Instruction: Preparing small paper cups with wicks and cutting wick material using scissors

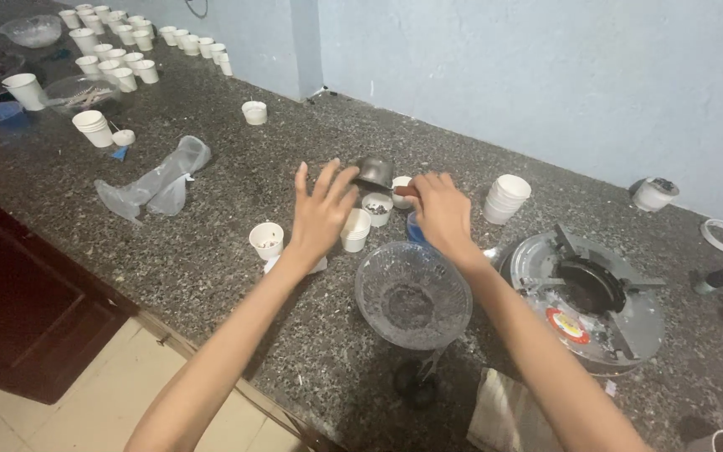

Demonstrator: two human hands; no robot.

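Two hands out over the table [236, 276]. Our left hand [321, 211] is spread, fingers fanned, hovering just above a short stack of white paper cups [355, 229], holding nothing. Our right hand [441, 209] is curled with its fingertips pinching the rim of a small white cup [401, 191], just beside a filled cup [376, 208] and a small dark metal cup [375, 172].

To do it well, we judge: steady the stack with the left hand, lift the pinched cup straight up, keep both wrists clear of the glass bowl [412, 295] right below them.

Surface: dark speckled stone, gritty with spills. A taller cup stack [505, 197] sits right of our right hand, a gas burner [587, 293] further right, a crumpled plastic bag [154, 182] well left, many cups in rows [123, 50] at the far end. Pale blue wall [546, 75] behind, tiled floor [69, 410] below.
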